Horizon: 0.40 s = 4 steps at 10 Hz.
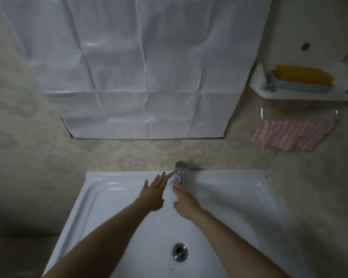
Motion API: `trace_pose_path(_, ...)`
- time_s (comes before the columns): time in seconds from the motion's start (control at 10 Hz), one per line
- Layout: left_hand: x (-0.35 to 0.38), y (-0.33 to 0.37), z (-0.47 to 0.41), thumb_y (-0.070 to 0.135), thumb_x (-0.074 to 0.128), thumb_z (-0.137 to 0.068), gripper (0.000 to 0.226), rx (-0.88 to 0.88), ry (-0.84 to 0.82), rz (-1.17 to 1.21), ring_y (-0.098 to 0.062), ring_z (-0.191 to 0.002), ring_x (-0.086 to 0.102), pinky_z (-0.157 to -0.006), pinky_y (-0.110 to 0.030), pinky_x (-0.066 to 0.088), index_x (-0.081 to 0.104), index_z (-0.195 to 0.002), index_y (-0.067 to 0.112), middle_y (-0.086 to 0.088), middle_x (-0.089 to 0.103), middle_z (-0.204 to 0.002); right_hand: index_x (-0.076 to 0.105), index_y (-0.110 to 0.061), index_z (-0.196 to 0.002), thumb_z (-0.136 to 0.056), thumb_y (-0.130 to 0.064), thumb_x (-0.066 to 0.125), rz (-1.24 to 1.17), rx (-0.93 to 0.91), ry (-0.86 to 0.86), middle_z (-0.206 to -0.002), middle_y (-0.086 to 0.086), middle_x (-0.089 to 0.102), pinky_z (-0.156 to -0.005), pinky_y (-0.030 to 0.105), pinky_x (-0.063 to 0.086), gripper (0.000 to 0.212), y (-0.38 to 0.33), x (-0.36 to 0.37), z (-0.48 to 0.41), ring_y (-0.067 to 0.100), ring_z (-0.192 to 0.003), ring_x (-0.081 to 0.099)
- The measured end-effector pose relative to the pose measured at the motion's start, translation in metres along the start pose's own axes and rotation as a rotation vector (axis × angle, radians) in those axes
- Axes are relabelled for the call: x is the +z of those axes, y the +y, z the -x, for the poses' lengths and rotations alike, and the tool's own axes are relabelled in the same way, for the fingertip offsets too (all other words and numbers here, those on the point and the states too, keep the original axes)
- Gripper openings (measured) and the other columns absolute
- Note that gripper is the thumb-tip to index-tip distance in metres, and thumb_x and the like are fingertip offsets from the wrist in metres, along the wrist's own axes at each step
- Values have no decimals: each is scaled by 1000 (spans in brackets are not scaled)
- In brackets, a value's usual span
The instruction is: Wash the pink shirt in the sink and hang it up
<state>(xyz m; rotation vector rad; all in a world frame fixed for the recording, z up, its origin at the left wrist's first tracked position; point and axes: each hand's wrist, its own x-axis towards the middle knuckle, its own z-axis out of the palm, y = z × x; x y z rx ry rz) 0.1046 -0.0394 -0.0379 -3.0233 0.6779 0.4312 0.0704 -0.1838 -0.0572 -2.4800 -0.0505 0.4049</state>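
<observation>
left hand [152, 194] beside back-edge tap [180, 171]

Sink [100, 189]: glossy white ceramic. Tap [180, 171], drain [180, 252]: polished metal. Wall sheet [145, 67]: creased shiny plastic. Towel [289, 135]: striped cloth.

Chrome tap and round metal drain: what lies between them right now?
In the head view, the person's right hand sits just below the chrome tap; from there only bare white sink basin runs down to the round metal drain.
</observation>
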Motion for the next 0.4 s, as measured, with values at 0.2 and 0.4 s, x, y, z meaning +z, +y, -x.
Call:
trace_pose_path(0.2,6,-2,-5,32,51,-95,87,-10,-53,-59,-20,-147,-2,-116,-52,10,-14,-150,19,1,-18,-158,22,-24,-150,-89,-12,55,-53,27,-4,-158,-9,16,-107,31,37,71,27,8,2,21,-137,35)
trace_pose_path(0.4,9,-9,7,27,56,-94,77,-42,27,483,-27,-144,18,-116,-43,21,7,-152,15,-6,7,-159,53,-19,-132,-84,-15,63,-265,119,-16,-116,1,57,-82,23,43,49,28,-9,36,17,-101,55)
